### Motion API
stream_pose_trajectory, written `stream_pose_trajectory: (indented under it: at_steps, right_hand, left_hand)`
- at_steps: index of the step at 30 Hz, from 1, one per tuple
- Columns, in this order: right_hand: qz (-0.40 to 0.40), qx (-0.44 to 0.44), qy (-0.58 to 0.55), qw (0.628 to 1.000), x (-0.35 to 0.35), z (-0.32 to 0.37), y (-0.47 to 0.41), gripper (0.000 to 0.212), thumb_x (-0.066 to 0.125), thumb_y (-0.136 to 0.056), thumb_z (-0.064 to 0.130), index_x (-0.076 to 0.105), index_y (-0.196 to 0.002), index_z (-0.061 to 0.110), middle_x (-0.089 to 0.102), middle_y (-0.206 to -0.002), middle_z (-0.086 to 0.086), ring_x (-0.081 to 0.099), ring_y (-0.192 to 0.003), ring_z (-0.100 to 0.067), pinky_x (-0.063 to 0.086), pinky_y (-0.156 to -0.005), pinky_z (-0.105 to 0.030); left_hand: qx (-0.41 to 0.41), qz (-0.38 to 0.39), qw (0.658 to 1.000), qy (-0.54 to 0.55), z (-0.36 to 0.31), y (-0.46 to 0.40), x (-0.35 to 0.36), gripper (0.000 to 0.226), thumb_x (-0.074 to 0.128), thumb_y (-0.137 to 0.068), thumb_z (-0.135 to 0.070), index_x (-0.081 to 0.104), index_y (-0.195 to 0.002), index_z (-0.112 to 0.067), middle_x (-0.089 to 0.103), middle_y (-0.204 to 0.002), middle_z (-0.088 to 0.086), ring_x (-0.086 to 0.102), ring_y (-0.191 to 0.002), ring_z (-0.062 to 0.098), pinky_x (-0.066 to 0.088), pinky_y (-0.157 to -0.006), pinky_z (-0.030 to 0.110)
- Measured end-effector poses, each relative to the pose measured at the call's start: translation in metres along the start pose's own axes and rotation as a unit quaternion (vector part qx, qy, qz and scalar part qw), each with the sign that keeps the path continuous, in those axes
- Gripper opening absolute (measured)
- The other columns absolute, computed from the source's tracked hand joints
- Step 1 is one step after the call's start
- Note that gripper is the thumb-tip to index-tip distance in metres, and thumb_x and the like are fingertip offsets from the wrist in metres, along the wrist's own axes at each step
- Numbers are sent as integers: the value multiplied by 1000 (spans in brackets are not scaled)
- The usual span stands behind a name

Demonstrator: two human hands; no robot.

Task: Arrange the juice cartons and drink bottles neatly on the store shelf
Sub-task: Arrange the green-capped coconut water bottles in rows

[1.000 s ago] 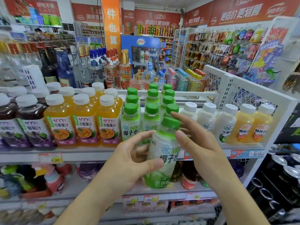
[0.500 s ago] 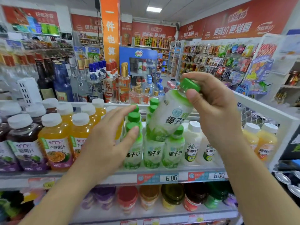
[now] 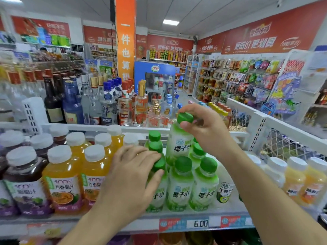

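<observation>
Head view: the right hand (image 3: 203, 128) pinches the green cap of a coconut water bottle (image 3: 178, 144) between thumb and curled fingers, holding the bottle upright above the green-capped rows, its base hidden behind the front bottles. The left hand (image 3: 134, 175) lies with fingers nearly straight and spread over the cap and shoulder of the front-left coconut water bottle (image 3: 157, 191), touching it rather than clasping it. Just beside it to the right stand two more front coconut water bottles (image 3: 181, 186), (image 3: 206, 188), upright and close together, with further green caps (image 3: 154, 136) in rows behind. All of these stand on the white store shelf (image 3: 150, 221), whose front edge carries a price tag (image 3: 200, 223) reading 6.00. To the left of the left hand are orange passion-fruit juice bottles (image 3: 62, 183) with white caps, and farther left dark grape juice bottles (image 3: 23, 183). To the right of the right forearm stand a white-capped bottle with a green-and-white label (image 3: 223, 191) and pale orange drink bottles (image 3: 294, 181). Behind the shelf's back rail stand liquor bottles (image 3: 123, 103). A snack rack (image 3: 238, 80) lines the far right wall.
</observation>
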State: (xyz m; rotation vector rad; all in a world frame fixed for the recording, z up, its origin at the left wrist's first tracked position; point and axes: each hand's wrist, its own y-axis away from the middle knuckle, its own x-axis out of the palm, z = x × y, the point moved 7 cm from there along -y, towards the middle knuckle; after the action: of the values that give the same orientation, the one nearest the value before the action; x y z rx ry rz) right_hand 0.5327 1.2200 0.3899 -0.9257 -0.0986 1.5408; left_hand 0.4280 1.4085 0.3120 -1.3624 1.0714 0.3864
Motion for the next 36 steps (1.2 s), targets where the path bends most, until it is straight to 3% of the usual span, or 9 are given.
stream_pose_trajectory:
  at_steps: [10, 14, 18, 20, 23, 25, 29, 36]
  right_hand:
    - [154, 88, 157, 972, 25, -24, 2, 33, 90, -82, 34, 77, -112, 35, 73, -106, 3, 69, -97, -14, 48, -81, -29]
    - [196, 94, 175, 960, 35, -33, 3, 34, 95, -76, 34, 79, -107, 34, 76, -100, 2, 69, -97, -7, 50, -73, -25]
    - [220, 76, 182, 955, 31, -34, 1, 26, 90, -83, 37, 81, -107, 34, 79, -98, 9, 69, -93, 2, 52, -74, -21]
    - [214, 64, 170, 960, 26, -32, -2, 20, 84, -89, 38, 82, -108, 35, 79, -98, 16, 69, -91, 6, 50, -77, -18]
    - [143, 48, 162, 975, 14, -29, -14, 16, 79, -95, 34, 82, -111, 33, 78, -102, 19, 68, -93, 6, 50, -79, -14]
    - [111, 44, 194, 974, 12, -30, -24, 19, 79, -95, 31, 81, -114, 30, 77, -106, 14, 69, -96, -3, 54, -83, -22]
    - [161, 78, 255, 950, 26, -38, -38, 28, 81, -93, 35, 79, -120, 27, 80, -109, 5, 73, -97, -12, 59, -95, -36]
    - [167, 73, 280, 943, 36, -35, -39, 25, 91, -83, 32, 85, -107, 26, 66, -83, 15, 73, -95, -14, 60, -89, -34]
  left_hand:
    - [-16, -5, 999, 29, -1, 2, 0, 37, 50, -99, -50, 65, -129, -34, 65, -122, -23, 52, -124, 6, 26, -116, 39]
    - [-16, -6, 999, 31, 0, 2, 0, 37, 51, -99, -50, 65, -129, -33, 64, -123, -23, 52, -124, 7, 24, -116, 37]
    - [-13, -10, 999, 32, 0, 3, 0, 37, 52, -99, -50, 65, -129, -33, 65, -123, -22, 51, -125, 6, 24, -117, 37]
    - [-12, -10, 999, 33, 0, 4, 0, 37, 52, -99, -50, 65, -130, -33, 64, -123, -22, 51, -125, 6, 22, -117, 36]
    - [-12, -8, 999, 31, 0, 4, 1, 37, 52, -100, -49, 64, -131, -33, 64, -124, -22, 51, -126, 7, 22, -118, 37]
    - [-13, -4, 999, 29, 0, 4, 1, 38, 52, -100, -49, 64, -132, -33, 64, -126, -22, 51, -126, 7, 22, -118, 37]
    - [-13, 1, 999, 32, 0, 4, 1, 37, 52, -100, -49, 64, -132, -34, 64, -127, -23, 51, -126, 7, 21, -118, 36]
    - [-10, -3, 999, 32, 0, 4, 0, 38, 51, -101, -50, 64, -131, -32, 65, -126, -23, 52, -124, 8, 22, -118, 37]
